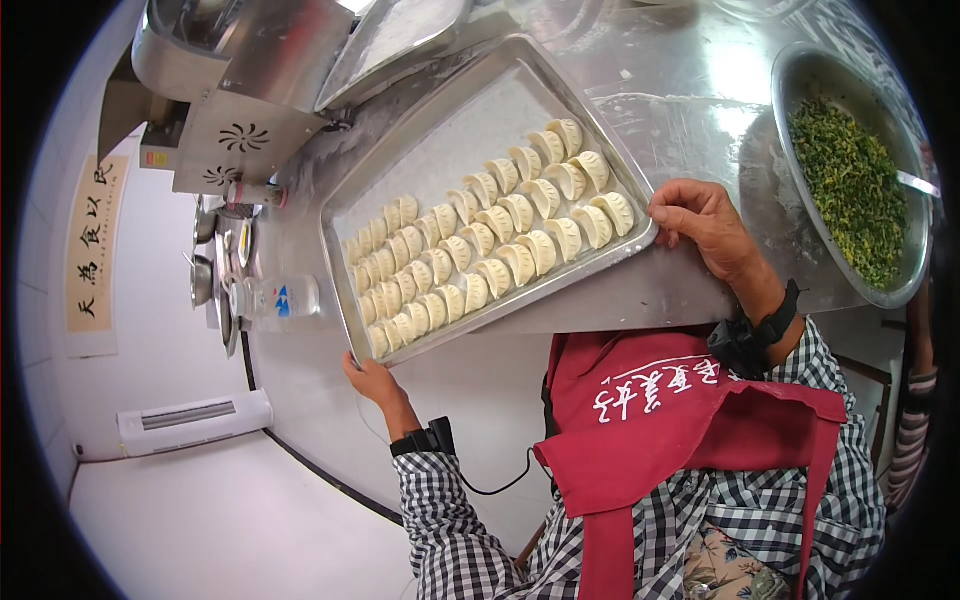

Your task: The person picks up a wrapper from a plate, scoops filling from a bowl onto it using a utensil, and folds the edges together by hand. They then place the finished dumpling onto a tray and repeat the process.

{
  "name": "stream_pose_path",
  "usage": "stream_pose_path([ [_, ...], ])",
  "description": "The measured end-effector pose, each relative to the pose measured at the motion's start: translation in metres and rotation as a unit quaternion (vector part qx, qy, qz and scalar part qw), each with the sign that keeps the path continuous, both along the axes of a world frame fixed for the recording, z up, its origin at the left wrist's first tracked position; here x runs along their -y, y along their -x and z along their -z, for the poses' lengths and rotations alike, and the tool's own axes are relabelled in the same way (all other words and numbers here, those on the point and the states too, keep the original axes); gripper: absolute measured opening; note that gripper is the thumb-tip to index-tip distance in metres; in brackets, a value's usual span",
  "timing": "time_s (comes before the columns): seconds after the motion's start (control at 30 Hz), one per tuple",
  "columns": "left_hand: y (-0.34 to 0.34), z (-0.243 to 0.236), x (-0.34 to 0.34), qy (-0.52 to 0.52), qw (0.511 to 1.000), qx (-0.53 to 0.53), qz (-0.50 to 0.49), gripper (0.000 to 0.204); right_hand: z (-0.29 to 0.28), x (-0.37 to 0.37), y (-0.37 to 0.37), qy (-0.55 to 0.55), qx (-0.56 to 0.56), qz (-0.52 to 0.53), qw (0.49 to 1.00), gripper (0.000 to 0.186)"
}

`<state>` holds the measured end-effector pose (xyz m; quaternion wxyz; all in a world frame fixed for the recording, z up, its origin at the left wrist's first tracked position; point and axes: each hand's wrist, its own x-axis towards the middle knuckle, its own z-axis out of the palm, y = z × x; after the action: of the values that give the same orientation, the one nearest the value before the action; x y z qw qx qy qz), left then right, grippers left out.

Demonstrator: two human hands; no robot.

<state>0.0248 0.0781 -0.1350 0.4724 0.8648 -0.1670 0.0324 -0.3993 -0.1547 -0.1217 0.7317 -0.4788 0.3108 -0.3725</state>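
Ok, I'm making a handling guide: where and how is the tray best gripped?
Probably at the two near corners of the tray, coming from the near side, where the left hand and right hand meet it. It is broad and shallow with a raised rim to pinch, and the dumplings sit in rows close to the near edge, so keep fingers mostly outside.

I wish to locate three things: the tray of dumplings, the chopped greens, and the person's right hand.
Tray of dumplings (445, 145): head view, on its bare floor.
Chopped greens (848, 190): head view, middle of the heap.
Right hand (712, 226): head view, middle of the hand.
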Motion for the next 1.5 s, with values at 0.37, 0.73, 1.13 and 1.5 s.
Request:
stream_pose_path([
  [0.37,0.003,-0.001,0.0,0.021,1.0,-0.017,0.001,0.049,-0.001,-0.001,-0.001,-0.008,-0.006,-0.002,1.0,0.011],
  [0.73,0.017,-0.02,0.006,-0.191,0.946,0.26,0.025,0.041,0.001,-0.002,-0.003,-0.013,-0.009,0.002,1.0,0.01],
  [1.13,0.088,-0.047,0.075,-0.225,0.9,0.21,0.308,0.012,-0.002,-0.002,-0.003,-0.013,-0.014,0.005,1.0,0.01],
  [1.5,0.074,-0.045,0.059,-0.184,0.919,0.109,0.331,0.008,0.0,-0.002,-0.001,-0.02,-0.012,0.001,1.0,0.01],
])
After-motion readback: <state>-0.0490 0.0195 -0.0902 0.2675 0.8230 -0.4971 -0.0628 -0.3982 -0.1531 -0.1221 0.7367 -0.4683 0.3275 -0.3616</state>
